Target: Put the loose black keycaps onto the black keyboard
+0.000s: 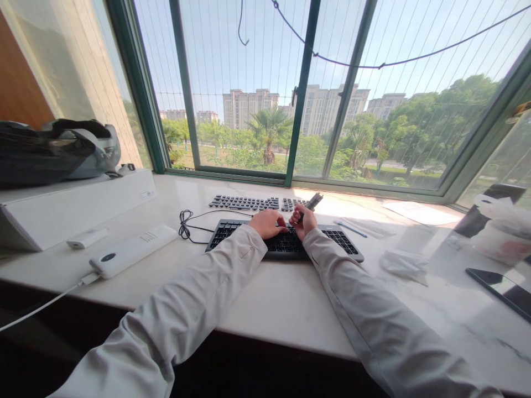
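Far left: we see a dark bag (53,149) resting on a white box (74,207) at the left end of the sill.
Sill: a pale stone window ledge (265,298) carries everything we describe; green-framed windows stand behind it.
Small white items: a little white block (87,238) lies just in front of the white box, and beside it a longer white power bank (133,251) with a white cable (41,307) running off to the left edge.
Black cord: a coiled cord (186,224) lies left of the keyboard, touching the ledge.
Loose keycaps: we see rows of dark keycaps (257,203) laid out on the ledge just behind the keyboard.
Keyboard: the black keyboard (286,241) sits in the middle of the ledge, under both of our hands.
Left hand: our left hand (267,223) lies palm down on the keys, fingers curled and pressing on them, holding nothing that we can make out.
Right hand: our right hand (304,221) is closed around a dark keycap tool (312,202), which sticks up and away above the keyboard's back edge.
Right of keyboard: a thin blue pen (352,228) lies near its right end, with a crumpled white cloth (404,265) further right.
Far right: a dark phone (500,290) lies flat near the ledge's right end.
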Demonstrator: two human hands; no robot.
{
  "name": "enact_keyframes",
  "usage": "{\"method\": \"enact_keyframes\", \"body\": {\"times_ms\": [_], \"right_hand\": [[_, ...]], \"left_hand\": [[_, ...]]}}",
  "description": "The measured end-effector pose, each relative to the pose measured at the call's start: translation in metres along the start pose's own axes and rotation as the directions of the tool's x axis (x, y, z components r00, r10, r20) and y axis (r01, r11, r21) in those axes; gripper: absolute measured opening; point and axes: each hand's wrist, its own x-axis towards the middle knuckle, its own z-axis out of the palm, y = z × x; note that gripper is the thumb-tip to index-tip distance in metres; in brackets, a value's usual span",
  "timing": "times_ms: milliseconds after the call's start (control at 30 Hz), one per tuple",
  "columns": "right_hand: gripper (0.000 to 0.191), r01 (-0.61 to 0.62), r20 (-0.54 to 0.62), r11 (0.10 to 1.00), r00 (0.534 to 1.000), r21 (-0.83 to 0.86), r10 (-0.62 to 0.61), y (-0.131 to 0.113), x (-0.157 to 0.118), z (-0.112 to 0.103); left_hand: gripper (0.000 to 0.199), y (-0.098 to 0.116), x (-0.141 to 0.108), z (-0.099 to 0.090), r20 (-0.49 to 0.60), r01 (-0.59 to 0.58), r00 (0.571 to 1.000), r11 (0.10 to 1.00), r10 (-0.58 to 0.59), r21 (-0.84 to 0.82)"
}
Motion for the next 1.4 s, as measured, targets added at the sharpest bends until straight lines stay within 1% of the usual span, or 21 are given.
{"method": "enact_keyframes", "body": {"times_ms": [133,233,300,467,567,667,833,1033,1133,1300,1400], "right_hand": [[0.026,0.005,0.009,1.0,1.0,-0.012,-0.004,0.002,0.002,0.0],[0.026,0.011,-0.013,1.0,1.0,-0.026,-0.011,0.002,0.004,0.0],[0.026,0.012,-0.022,0.999,1.0,-0.038,-0.013,0.003,0.004,0.0],[0.029,0.062,0.011,0.997,0.998,-0.046,-0.062,0.004,0.001,0.003],[0.03,0.083,0.018,0.995,0.996,-0.059,-0.082,0.004,-0.001,0.005],[0.029,0.063,0.007,0.994,0.998,-0.089,-0.063,0.003,-0.004,0.005],[0.027,0.035,0.004,0.988,0.999,-0.148,-0.035,0.0,-0.004,0.004],[0.027,0.099,0.037,0.98,0.995,-0.175,-0.094,0.001,0.001,0.002],[0.028,0.091,0.019,0.972,0.996,-0.217,-0.089,0.002,0.003,-0.001],[0.026,0.07,0.047,0.994,0.997,-0.082,-0.066,0.001,0.004,-0.001],[0.026,0.029,0.038,0.998,0.999,-0.048,-0.027,0.0,0.002,0.001]], "left_hand": [[0.028,-0.003,0.001,-0.001,0.033,0.02,0.999,0.998,-0.018,-0.059],[0.028,-0.006,0.002,-0.002,0.054,0.019,0.998,0.996,-0.014,-0.09],[0.028,-0.006,0.002,-0.001,0.047,0.011,0.999,0.995,-0.007,-0.103],[0.032,-0.006,0.001,0.0,0.018,-0.013,1.0,0.992,0.015,-0.122],[0.034,-0.005,0.001,0.003,-0.012,-0.001,1.0,0.994,0.0,-0.11],[0.033,-0.005,0.001,0.006,-0.045,0.019,0.999,0.993,-0.024,-0.113],[0.027,-0.005,0.003,0.009,-0.046,-0.011,0.999,0.993,0.006,-0.113],[0.026,-0.005,0.004,0.009,-0.044,-0.017,0.999,0.995,0.013,-0.094],[0.026,-0.004,0.004,0.009,-0.04,-0.024,0.999,0.996,0.02,-0.089],[0.026,-0.005,0.004,0.009,-0.035,-0.028,0.999,0.998,0.026,-0.062],[0.025,-0.004,0.004,0.01,-0.033,-0.036,0.999,0.998,0.034,-0.052]]}}
